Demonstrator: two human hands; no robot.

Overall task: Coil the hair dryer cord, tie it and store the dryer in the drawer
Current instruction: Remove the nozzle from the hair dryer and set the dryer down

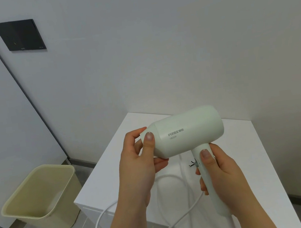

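Pale green rigid plastic: the hair dryer (187, 130) is held above the tabletop (246, 159), right hand (220, 177) clenched on its handle, left hand (141, 153) pinching the nozzle. The cord (178, 222) hangs limp below the fingers, probably light and springy.

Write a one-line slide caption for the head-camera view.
Left hand on the nozzle and right hand on the handle hold a pale green hair dryer over a white cabinet, cord uncoiled.

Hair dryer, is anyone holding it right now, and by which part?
Yes, both hands hold the hair dryer: the right hand grips its handle, the left hand pinches the narrow nozzle end. The cord hangs loose, uncoiled.
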